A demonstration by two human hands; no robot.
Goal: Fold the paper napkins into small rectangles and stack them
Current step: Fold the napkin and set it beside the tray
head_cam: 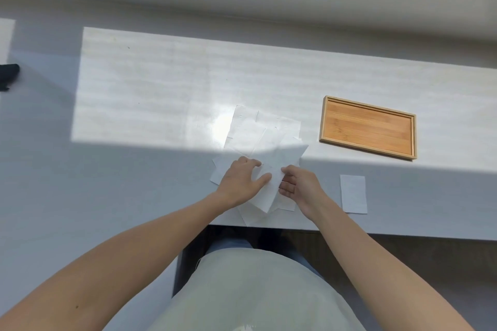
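A loose pile of white paper napkins [265, 131] lies spread on the white table in front of me, several sheets overlapping at odd angles. My left hand [242, 179] presses flat on the near part of the pile, its thumb pinching the top napkin [269, 191]. My right hand [298, 185] grips the same napkin's right edge between thumb and fingers. The napkin is partly lifted and creased between both hands. One folded napkin [353, 194], a small white rectangle, lies flat to the right of my right hand near the table's front edge.
A shallow wooden tray [326, 118] with nothing in it sits at the right, beyond the folded napkin. A bright patch of sunlight covers the table's far half. A dark object [8, 75] lies at the far left edge. The table's front edge runs just below my hands.
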